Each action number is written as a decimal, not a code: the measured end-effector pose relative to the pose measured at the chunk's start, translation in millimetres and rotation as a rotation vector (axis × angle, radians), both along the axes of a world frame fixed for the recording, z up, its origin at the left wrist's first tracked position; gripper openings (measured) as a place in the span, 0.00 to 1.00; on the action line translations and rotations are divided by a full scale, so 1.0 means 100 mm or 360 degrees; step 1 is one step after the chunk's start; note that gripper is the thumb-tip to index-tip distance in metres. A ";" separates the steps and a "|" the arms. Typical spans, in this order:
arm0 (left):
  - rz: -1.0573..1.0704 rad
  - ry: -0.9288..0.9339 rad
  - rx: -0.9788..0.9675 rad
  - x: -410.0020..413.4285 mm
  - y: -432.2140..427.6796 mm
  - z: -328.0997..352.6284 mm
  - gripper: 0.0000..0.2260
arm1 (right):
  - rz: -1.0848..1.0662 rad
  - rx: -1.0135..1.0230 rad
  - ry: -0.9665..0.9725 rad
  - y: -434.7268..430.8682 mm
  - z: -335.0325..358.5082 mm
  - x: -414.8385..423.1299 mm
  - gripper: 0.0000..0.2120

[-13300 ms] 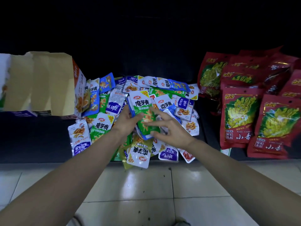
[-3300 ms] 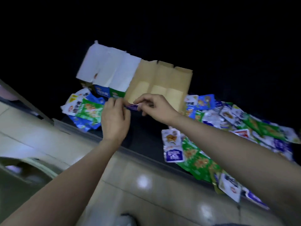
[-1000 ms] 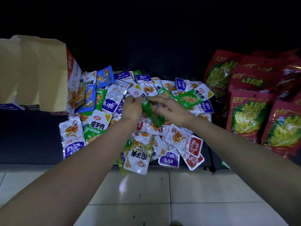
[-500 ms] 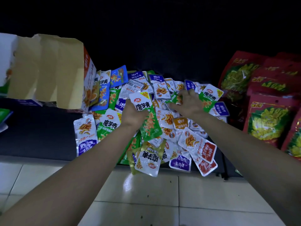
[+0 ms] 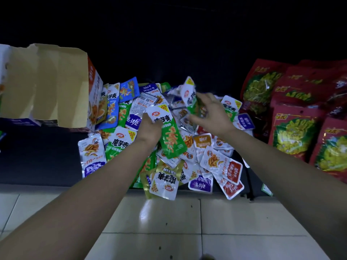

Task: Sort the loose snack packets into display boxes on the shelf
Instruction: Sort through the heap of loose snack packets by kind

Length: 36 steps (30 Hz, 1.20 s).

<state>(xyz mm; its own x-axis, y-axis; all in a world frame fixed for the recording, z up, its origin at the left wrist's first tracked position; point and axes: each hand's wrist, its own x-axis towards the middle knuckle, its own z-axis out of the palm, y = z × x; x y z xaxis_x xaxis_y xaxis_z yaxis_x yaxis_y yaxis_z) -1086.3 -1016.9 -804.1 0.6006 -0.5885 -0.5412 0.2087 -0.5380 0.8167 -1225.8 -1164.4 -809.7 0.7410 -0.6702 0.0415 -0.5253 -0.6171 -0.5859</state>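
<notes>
In the head view, the left hand point(image 5: 150, 129) grips a green packet point(image 5: 170, 136), its fingers curled round the upper end so the packet hangs down toward the wrist. Just beside it, slightly farther out, the right hand point(image 5: 213, 114) pinches a second green packet point(image 5: 189, 96) by its lower part. That packet stands up above the fingers and is blurred, so the exact grip is hard to read. Both hands hover over the pile of loose packets point(image 5: 216, 162), which spreads beneath and around them on the dark shelf point(image 5: 37, 156). The open display box point(image 5: 56, 85) stands well to the left of the left hand, and red bags point(image 5: 293, 132) lie to the right of the right hand.

The step in hand looks like gathering matching green packets from the mixed heap. The next move probably calls for laying the right hand's packet against the one in the left, faces aligned, then carrying the stack leftward to the box.
</notes>
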 end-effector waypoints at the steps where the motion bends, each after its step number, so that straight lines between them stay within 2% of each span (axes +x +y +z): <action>1: 0.0077 0.0147 -0.0055 -0.02 -0.02 0.01 0.26 | 0.0065 0.0001 -0.0006 0.05 0.06 0.02 0.39; 3: 0.0203 0.0447 -0.0215 -0.08 -0.02 0.10 0.19 | 0.0166 -0.0037 0.0069 0.16 0.13 0.09 0.40; 4: 0.0165 0.0504 -0.0283 -0.10 -0.01 0.14 0.20 | 0.0206 -0.0091 0.0126 0.21 0.15 0.11 0.41; 6: 0.0087 0.0502 -0.0308 -0.14 -0.03 0.16 0.29 | 0.0310 -0.0182 0.0281 0.26 0.13 0.14 0.42; 7: 0.0107 0.0449 -0.0255 -0.17 -0.04 0.17 0.36 | 0.0376 -0.0142 0.0356 0.28 0.11 0.12 0.41; 8: 0.0128 0.0371 -0.0221 -0.18 -0.06 0.15 0.37 | 0.0430 -0.0027 0.0396 0.29 0.10 0.09 0.40; 10: 0.0219 0.0215 -0.0238 -0.18 -0.08 0.08 0.25 | 0.0380 0.0197 0.0302 0.28 0.10 0.00 0.35; 12: 0.0224 0.0191 -0.0262 -0.16 -0.06 0.04 0.18 | 0.0099 0.0085 0.0118 0.18 0.04 -0.11 0.27; 13: 0.0206 0.0164 -0.0246 -0.16 -0.05 0.04 0.17 | -0.0056 -0.0042 0.0168 0.09 -0.01 -0.17 0.27; 16: 0.0152 0.0117 -0.0203 -0.13 0.00 0.00 0.18 | -0.0301 -0.0097 0.0887 -0.09 -0.18 -0.35 0.37; 18: 0.0125 0.0084 -0.0170 -0.12 0.01 0.00 0.18 | -0.0296 -0.0284 0.1059 -0.12 -0.28 -0.44 0.32; 20: 0.0095 0.0076 -0.0169 -0.12 0.02 -0.01 0.18 | -0.0251 -0.0587 0.0930 -0.14 -0.31 -0.47 0.22; 22: 0.0084 0.0071 -0.0183 -0.10 0.01 -0.03 0.18 | -0.0304 -0.0605 0.0568 -0.14 -0.31 -0.49 0.14; 25: 0.0075 0.0072 -0.0173 -0.11 0.00 -0.04 0.16 | -0.0425 -0.0379 -0.0047 -0.08 -0.21 -0.49 0.17; 28: 0.0119 0.0175 -0.0200 -0.11 -0.01 -0.07 0.18 | -0.0144 -0.0193 -0.0447 0.13 0.02 -0.45 0.19; 30: 0.0228 0.0338 -0.0225 -0.10 -0.02 -0.04 0.21 | 0.0162 -0.0142 -0.0481 0.34 0.08 -0.42 0.19; 32: 0.0417 0.0594 -0.0268 -0.07 -0.01 -0.02 0.26 | 0.0366 -0.0069 -0.0395 0.53 0.08 -0.38 0.20; 33: 0.0496 0.0723 -0.0308 -0.05 0.01 0.01 0.25 | 0.0434 -0.0029 -0.0342 0.62 0.06 -0.36 0.21; 34: 0.0519 0.0837 -0.0340 -0.03 0.06 0.04 0.23 | 0.0492 -0.0002 -0.0306 0.70 0.06 -0.34 0.22; 36: 0.0443 0.0961 -0.0370 -0.01 0.17 0.06 0.26 | 0.0581 0.0039 -0.0288 0.81 0.08 -0.29 0.23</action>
<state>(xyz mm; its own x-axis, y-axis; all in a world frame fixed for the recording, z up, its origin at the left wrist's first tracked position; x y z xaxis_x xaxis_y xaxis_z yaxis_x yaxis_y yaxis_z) -1087.0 -999.5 -797.7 0.3799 -0.5975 -0.7062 0.7664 -0.2242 0.6019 -1254.4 -1083.8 -801.3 0.9126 -0.3668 0.1804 -0.1612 -0.7286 -0.6656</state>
